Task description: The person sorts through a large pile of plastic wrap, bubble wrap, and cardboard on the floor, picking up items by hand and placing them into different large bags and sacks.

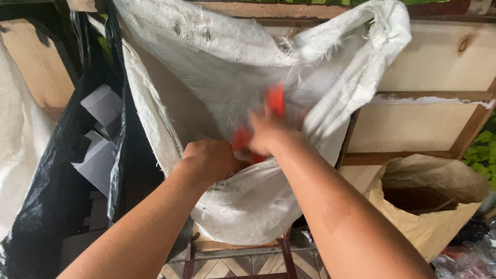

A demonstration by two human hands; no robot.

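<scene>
- Far left of the frame: black plastic bag [46, 206] holding white boxes [101, 134]
- Centre: left hand [209, 160] fisted on the rim of the white woven sack [227, 67]
- Just right of it: right hand [266, 132] clamped on blurred red pieces [275, 99] at the sack's mouth
- Lower right: open brown paper sack [429, 206]

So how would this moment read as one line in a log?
left hand: gripping white sack rim | right hand: inside sack, holding blurred red thing | black bag left | brown bag right
</scene>
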